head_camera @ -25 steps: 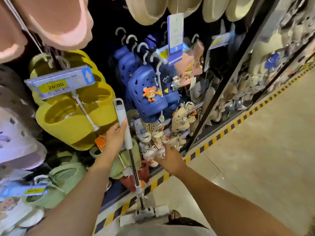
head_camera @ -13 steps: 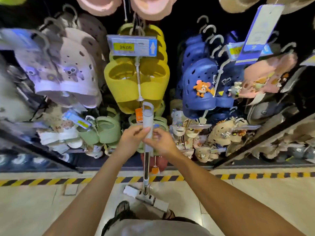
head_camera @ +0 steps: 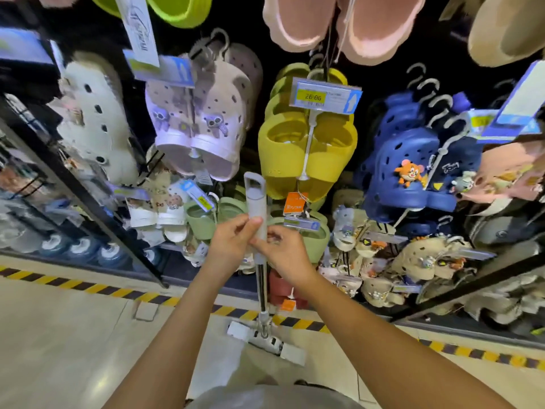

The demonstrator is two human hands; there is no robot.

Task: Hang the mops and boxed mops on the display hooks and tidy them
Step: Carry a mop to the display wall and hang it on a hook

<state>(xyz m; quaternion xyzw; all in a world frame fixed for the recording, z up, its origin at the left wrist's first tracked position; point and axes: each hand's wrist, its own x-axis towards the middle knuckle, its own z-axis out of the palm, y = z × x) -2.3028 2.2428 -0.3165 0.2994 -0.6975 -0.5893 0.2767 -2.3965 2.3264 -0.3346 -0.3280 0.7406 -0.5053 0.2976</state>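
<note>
A mop (head_camera: pixel 256 202) stands upright in front of me, with a pale grey handle ending in a hanging loop, a metal pole below, and a flat white head (head_camera: pixel 267 342) on the floor. My left hand (head_camera: pixel 233 242) grips the grey handle, thumb on its front. My right hand (head_camera: pixel 284 253) holds the same handle from the right side, just below the left. Behind the mop is a display wall with hooks full of hanging slippers.
Yellow slippers (head_camera: pixel 306 143) under a price tag (head_camera: pixel 324 97) hang right behind the handle's top. Lilac clogs (head_camera: pixel 200 122) are to the left, blue clogs (head_camera: pixel 413 169) to the right. A yellow-black striped line (head_camera: pixel 88 287) marks the shelf base on the tiled floor.
My view has swung from the right to face the display squarely. My right hand came from the low shelf items onto the mop handle beside the left hand.
</note>
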